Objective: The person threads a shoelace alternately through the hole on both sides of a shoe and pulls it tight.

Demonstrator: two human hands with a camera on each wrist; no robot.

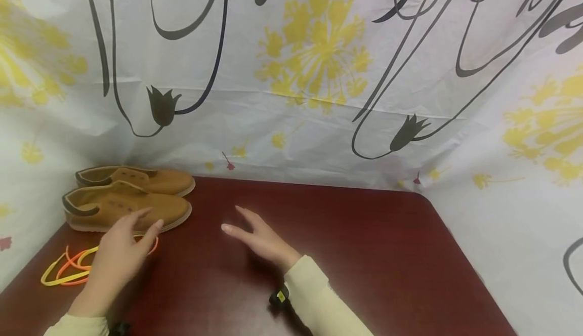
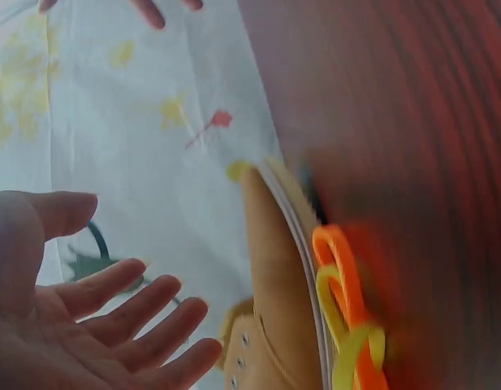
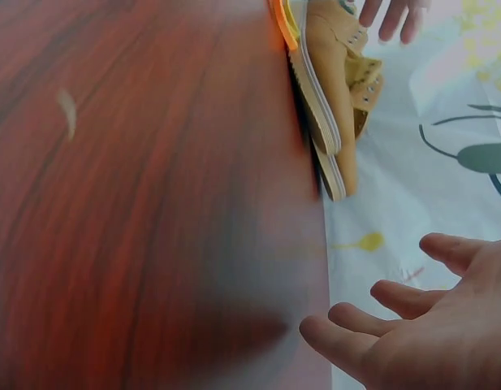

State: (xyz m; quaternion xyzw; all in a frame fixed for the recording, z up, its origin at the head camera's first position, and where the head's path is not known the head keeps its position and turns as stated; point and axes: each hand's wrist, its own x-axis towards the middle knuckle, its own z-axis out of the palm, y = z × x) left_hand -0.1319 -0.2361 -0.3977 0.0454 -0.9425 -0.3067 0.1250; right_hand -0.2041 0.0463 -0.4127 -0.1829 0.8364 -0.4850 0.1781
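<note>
Two tan lace-up shoes without laces lie side by side at the table's far left, toes pointing right: the nearer shoe (image 1: 168,207) and the farther shoe (image 1: 175,179). In front of them is a loose pile of yellow and orange shoelaces (image 1: 68,270), partly hidden behind my left hand (image 1: 120,255). That hand hovers over the laces close to the nearer shoe, fingers spread and holding nothing. My right hand (image 1: 264,237) is above the middle of the table, fingers extended and thumb apart, also holding nothing. In the left wrist view the orange and yellow laces (image 2: 347,301) lie beside the shoe's sole.
The dark red wooden table (image 1: 364,255) has a rounded far right corner. A white sheet (image 1: 273,138) with yellow and grey flower prints hangs behind it and along both sides. Black wrist cameras are strapped below both hands, such as the right camera (image 1: 279,296).
</note>
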